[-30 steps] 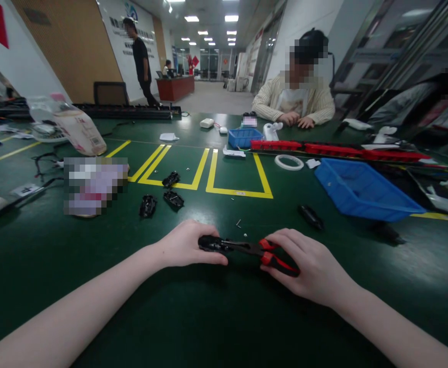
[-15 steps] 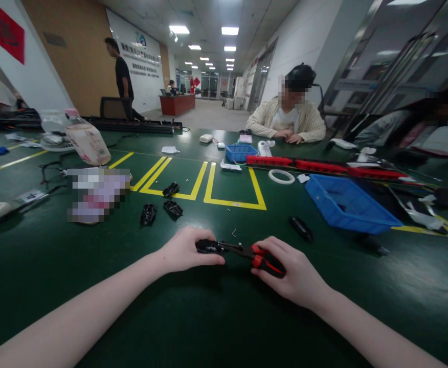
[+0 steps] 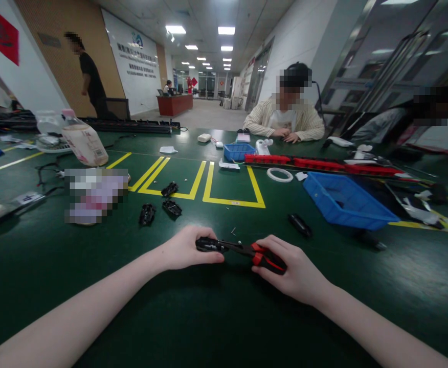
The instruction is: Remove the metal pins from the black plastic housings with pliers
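Right hand (image 3: 295, 271) is gripping pliers (image 3: 251, 251), which are pointing left at a black part (image 3: 208, 245). Left hand (image 3: 184, 249), the nearer, is clasping that part toward the near edge of the surface (image 3: 224, 322). The part's long axis is running left to right, roughly in line with the pliers.

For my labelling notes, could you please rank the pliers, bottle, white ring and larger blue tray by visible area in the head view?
1. Larger blue tray
2. Bottle
3. Pliers, partly covered
4. White ring
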{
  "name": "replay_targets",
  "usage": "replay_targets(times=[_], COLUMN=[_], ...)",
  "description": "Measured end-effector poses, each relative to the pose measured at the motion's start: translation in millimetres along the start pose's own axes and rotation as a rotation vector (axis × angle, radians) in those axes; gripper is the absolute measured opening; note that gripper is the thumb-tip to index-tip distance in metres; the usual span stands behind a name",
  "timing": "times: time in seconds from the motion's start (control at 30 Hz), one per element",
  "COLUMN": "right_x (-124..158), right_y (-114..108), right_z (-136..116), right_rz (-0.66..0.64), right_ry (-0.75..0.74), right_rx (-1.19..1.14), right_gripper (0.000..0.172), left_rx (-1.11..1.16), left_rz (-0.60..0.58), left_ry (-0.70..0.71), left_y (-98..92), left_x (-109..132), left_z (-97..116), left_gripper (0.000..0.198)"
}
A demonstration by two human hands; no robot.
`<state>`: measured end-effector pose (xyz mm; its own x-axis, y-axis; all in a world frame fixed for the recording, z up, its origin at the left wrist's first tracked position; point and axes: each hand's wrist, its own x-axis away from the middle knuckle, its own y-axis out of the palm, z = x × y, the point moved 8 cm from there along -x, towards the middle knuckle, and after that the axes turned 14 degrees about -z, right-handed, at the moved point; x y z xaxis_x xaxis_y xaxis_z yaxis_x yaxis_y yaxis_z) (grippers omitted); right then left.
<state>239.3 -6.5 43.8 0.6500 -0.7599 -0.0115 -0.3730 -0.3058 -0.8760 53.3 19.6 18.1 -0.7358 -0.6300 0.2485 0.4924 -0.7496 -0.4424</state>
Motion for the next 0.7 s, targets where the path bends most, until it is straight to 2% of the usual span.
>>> replay_targets(times=[0.23, 0.33, 0.5, 0.7], right_x=[-0.7, -0.6, -0.1, 1.3], right_y=[-1.4, -1.2, 0.3, 2.8], right_z=[2.9, 2.5, 3.2, 5.8], right_rz=[-0.011, -0.011, -0.007, 0.018], right_ry=[0.047, 0.056, 0.052, 0.023], right_rx=[-0.019, -0.003, 0.029, 0.045], right_gripper=[0.030, 0.030, 0.030, 0.032], left_rx=[0.043, 0.042, -0.007, -0.015], left_rz=[0.021, -0.020, -0.120, -0.131], left_ry=[-0.003, -0.010, 0.059, 0.040], left_y=[-0.1, -1.2, -2.1, -2.3], left_x=[-0.5, 0.1, 1.5, -1.1], left_z=[-2.6, -3.2, 5.1, 0.6], left_gripper=[0.039, 0.041, 0.039, 0.044])
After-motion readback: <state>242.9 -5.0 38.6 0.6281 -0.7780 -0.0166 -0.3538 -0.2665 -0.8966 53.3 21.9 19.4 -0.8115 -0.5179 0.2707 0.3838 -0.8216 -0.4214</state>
